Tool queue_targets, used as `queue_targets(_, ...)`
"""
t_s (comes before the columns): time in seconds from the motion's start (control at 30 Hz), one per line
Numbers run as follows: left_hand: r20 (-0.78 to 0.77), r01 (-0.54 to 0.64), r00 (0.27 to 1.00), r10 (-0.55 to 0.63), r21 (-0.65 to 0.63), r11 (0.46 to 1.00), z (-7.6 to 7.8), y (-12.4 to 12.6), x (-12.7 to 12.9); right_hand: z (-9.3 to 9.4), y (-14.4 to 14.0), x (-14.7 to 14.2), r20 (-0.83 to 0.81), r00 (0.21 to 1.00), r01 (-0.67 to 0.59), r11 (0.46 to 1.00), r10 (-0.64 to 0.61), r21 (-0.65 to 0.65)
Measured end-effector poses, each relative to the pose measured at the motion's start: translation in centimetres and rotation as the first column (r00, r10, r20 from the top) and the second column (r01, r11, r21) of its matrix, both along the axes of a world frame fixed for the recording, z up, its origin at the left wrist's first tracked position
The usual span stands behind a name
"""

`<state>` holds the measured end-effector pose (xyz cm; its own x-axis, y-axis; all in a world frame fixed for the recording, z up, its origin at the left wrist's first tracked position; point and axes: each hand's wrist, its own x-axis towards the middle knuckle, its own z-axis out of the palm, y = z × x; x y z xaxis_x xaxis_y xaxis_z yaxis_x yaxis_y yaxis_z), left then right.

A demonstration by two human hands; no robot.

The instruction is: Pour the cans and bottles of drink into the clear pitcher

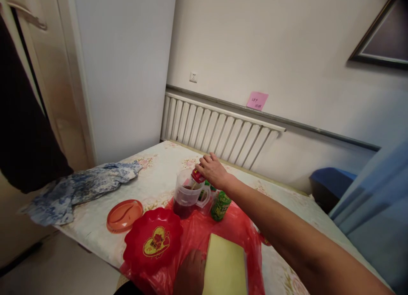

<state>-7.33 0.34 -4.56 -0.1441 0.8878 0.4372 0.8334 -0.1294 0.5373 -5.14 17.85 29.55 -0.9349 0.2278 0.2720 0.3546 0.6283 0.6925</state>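
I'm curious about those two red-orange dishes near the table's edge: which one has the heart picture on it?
The larger, scalloped red plastic plate, lying on the red plastic sheet, has a yellow heart. The smaller orange oval dish beside it has none.

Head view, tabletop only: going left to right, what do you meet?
Blue patterned cloth → orange lid → red heart-patterned plate → clear pitcher of dark red liquid, where the right hand holds a red-capped bottle → green can.
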Motion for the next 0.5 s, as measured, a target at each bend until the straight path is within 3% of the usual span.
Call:
queue_targets(0.27,-0.006,0.037,0.999,-0.037,-0.017,0.999,0.3,0.2,-0.1,-0.5,0.1,0.0,-0.022,1.0,-0.021,1.0,0.021,-0.006)
queue_targets(0.5,0.004,0.117,0.993,-0.117,-0.031,0.993,2.1,-0.6,-0.9,-0.9,0.4,0.7,-0.083,0.995,0.046,0.991,-0.056,-0.123)
